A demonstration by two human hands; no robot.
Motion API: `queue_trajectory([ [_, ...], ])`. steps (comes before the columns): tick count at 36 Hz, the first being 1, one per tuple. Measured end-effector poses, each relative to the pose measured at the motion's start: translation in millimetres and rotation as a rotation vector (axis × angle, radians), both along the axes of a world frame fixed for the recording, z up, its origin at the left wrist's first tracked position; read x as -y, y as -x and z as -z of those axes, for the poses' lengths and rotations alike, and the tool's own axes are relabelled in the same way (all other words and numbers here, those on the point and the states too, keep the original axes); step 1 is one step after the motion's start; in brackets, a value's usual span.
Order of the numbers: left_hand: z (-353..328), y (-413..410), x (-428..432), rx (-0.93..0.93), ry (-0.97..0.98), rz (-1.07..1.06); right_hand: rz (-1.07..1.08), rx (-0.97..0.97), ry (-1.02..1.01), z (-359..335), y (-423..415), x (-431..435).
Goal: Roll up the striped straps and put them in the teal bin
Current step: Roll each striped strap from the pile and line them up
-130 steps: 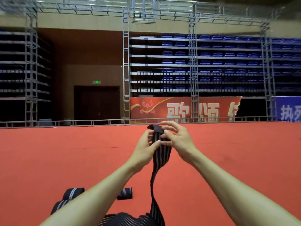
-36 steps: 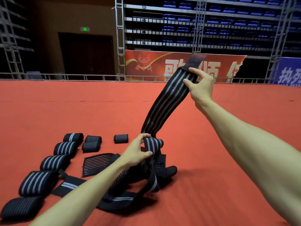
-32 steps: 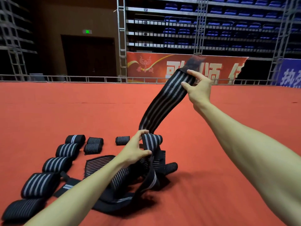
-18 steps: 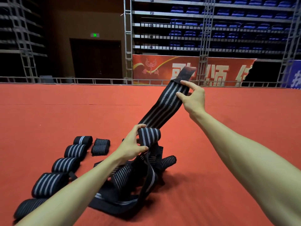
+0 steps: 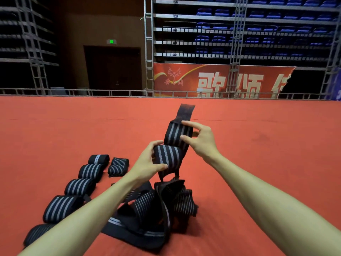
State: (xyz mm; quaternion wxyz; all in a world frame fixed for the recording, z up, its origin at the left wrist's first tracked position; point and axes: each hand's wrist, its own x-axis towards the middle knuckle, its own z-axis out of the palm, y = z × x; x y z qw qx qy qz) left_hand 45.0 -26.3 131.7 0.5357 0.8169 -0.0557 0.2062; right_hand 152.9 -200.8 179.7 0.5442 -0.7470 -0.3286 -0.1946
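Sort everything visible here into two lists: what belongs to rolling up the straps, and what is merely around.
Belongs to the job:
black grey-striped elastic strap, partly rolled, gripped by left hand and right hand
heap of unrolled striped straps
row of rolled striped straps
The teal bin is not in view.

Merely around:
red banner with white characters
blue stadium seats
silver metal truss

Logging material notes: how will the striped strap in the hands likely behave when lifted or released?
Probably floppy: the striped strap bends between the left hand and right hand, and the loose straps beneath slump in folds. Likely light: a pinch holds it up. Rolled, it probably stays wound, like the finished rolls.
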Motion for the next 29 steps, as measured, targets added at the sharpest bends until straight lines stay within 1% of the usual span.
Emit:
queue_trajectory([
  [10,-1,-2,-5,0.04,0.064,0.03,-0.12,-0.152,0.08,16,8,-5],
  [15,2,-6,-7,0.049,0.078,0.048,-0.174,-0.2,0.059,20,18,-6],
  [23,20,0,-1,0.005,0.06,0.081,-0.123,-0.212,0.016,35,20,-7],
  [29,52,7,7,-0.078,-0.073,0.131,-0.039,-0.224,-0.039,50,18,-8],
])
